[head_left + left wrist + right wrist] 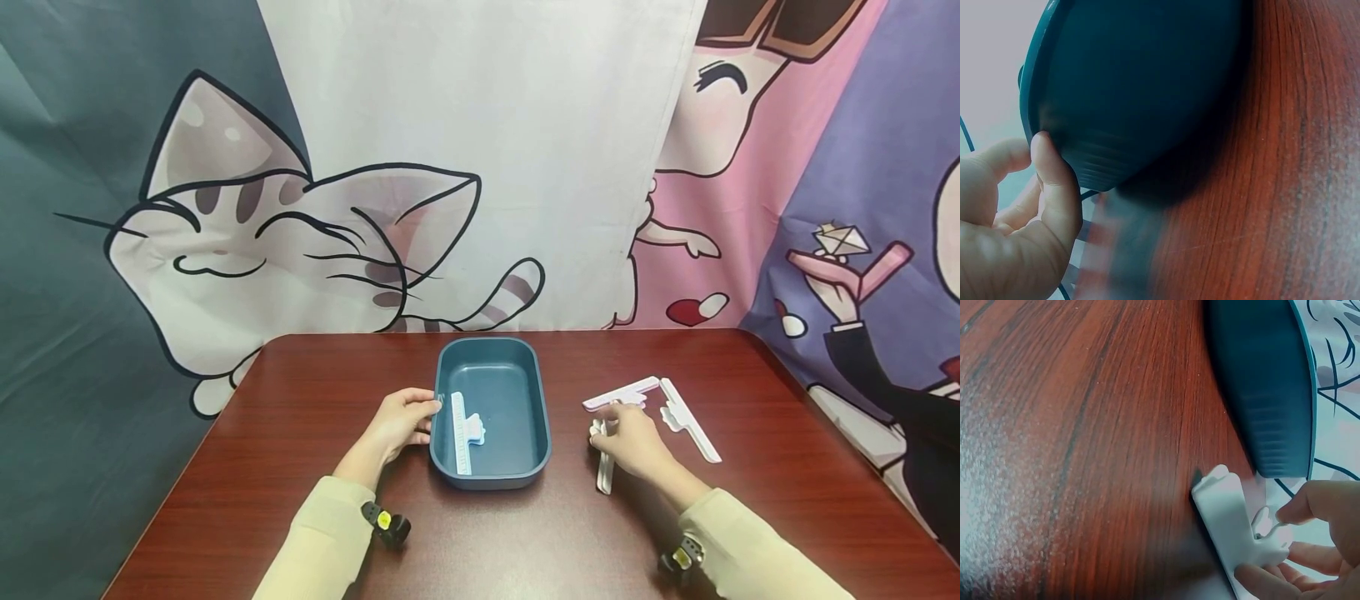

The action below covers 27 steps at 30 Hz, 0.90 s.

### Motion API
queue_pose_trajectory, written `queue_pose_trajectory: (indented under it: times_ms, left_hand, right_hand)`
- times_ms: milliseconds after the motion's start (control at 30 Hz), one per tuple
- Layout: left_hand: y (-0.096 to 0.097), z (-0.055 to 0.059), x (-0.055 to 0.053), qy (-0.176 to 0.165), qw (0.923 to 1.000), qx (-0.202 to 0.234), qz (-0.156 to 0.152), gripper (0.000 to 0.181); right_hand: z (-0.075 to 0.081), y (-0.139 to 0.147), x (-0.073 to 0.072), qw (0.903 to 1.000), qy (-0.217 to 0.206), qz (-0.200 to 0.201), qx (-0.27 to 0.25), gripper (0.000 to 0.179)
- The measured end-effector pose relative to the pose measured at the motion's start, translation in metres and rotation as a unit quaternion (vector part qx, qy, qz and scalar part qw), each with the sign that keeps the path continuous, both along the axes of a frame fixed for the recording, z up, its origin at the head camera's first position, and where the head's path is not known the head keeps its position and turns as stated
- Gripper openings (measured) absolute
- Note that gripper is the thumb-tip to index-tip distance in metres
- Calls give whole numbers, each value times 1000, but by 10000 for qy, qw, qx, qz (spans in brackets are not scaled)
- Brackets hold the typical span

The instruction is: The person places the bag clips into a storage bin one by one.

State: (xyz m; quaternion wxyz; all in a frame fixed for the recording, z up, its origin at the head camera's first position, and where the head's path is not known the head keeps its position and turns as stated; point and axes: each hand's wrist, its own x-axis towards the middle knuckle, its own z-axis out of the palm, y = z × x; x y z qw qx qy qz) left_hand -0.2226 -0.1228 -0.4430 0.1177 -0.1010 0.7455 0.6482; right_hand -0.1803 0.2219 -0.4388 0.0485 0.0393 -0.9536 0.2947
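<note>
A dark blue-green plastic bin stands on the table, and my left hand pinches its left rim. In the left wrist view, the thumb and a finger meet at the bin's edge. Inside the bin, along its left side, lies a pale blue sealing clip. To the right of the bin, my right hand grips a white sealing clip by its small handle, thumb on one side and fingers on the other. Beyond that hand lie a pale pink clip and another white clip.
The reddish-brown wooden table reaches back to a printed cloth backdrop with cartoon figures. Black cameras are strapped to both wrists over light sleeves.
</note>
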Motion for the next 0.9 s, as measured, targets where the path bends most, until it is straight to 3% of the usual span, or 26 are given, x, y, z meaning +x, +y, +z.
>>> queue_pose_trajectory:
  times_ms: [233, 633, 900]
  left_hand:
    - [0, -1, 0, 10, 10000, 37, 1, 33]
    - [0, -2, -1, 5, 10000, -19, 33, 32]
    - [0, -3, -1, 18, 10000, 13, 19, 32]
  right_hand:
    - [-1, 5, 0, 9994, -185, -204, -231, 41]
    - [2, 13, 3, 9891, -609, -272, -1315, 39]
    - [-1, 21, 0, 9878, -649, -414, -1351, 40]
